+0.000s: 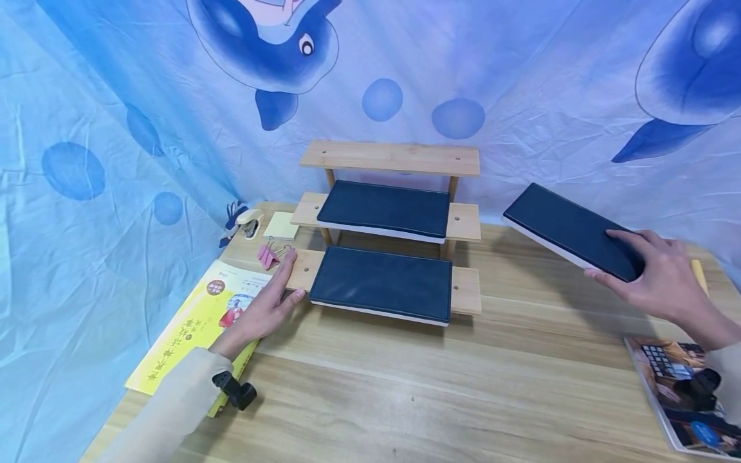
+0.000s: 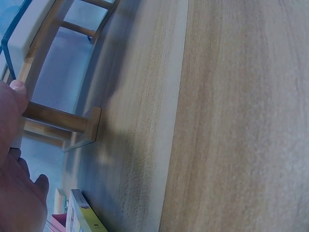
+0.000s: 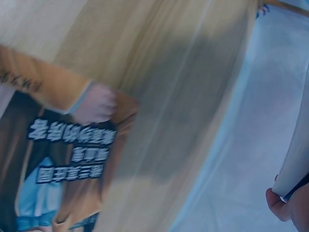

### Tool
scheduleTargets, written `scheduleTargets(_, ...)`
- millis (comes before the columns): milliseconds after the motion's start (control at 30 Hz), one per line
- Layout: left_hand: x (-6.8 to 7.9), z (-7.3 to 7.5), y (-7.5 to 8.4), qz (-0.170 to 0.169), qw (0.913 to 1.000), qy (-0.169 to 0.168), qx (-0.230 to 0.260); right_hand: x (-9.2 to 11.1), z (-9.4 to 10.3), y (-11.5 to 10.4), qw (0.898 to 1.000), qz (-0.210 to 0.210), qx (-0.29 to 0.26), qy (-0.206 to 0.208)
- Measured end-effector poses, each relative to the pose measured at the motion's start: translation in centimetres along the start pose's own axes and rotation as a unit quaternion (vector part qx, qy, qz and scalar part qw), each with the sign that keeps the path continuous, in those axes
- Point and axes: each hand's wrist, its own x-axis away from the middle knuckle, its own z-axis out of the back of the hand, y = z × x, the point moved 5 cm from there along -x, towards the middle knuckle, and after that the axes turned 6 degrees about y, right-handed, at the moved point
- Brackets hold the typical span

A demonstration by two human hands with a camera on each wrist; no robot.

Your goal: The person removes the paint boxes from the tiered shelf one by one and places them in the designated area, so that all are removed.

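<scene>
The left arm [image 1: 170, 399] reaches forward, and in the left hand [image 1: 267, 307] the thumb [image 1: 292, 298] stands apart from the fingers [image 1: 282, 271]; how all of these bend, I cannot say surely. The right hand [image 1: 660, 276] is raised, gripping between thumb and fingers.

Two boxes [image 1: 382, 283] on shelf [image 1: 390, 154]; book [image 1: 191, 328] left (stapler [image 1: 250, 222] behind it), second book [image 1: 662, 378] right.

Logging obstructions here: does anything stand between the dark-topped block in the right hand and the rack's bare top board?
Nothing visible does: the head view shows open space between the dark-topped block, held in the right hand, and the top board; the cloth hangs behind.
</scene>
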Motion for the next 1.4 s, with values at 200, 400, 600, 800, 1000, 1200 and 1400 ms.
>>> scheduleTargets(200,0.0,0.0,-0.1,0.001,1.0000,0.002,-0.001,0.7,-1.2,1.5,0.998,-0.036,0.028,-0.038)
scheduleTargets(400,0.1,0.0,-0.2,0.000,1.0000,0.004,-0.004,1.1,-2.3,2.2,0.995,-0.048,0.055,-0.068)
scheduleTargets(600,0.1,0.0,-0.2,-0.003,1.0000,0.001,-0.006,1.5,-3.4,2.7,0.996,-0.030,0.034,-0.083)
scheduleTargets(800,0.1,-0.1,-0.1,-0.004,1.0000,0.002,-0.003,1.8,-4.2,3.2,0.994,-0.028,0.021,-0.104)
scheduleTargets(1000,0.0,-0.1,0.0,-0.005,1.0000,0.002,-0.002,1.9,-4.6,3.2,0.993,-0.027,0.031,-0.114)
scheduleTargets(1200,0.0,-0.1,0.0,-0.002,1.0000,0.000,0.001,2.1,-4.8,3.1,0.991,-0.018,0.032,-0.126)
scheduleTargets(1400,0.1,0.0,-0.1,0.002,1.0000,-0.001,0.001,1.9,-5.0,3.2,0.989,-0.011,0.032,-0.143)
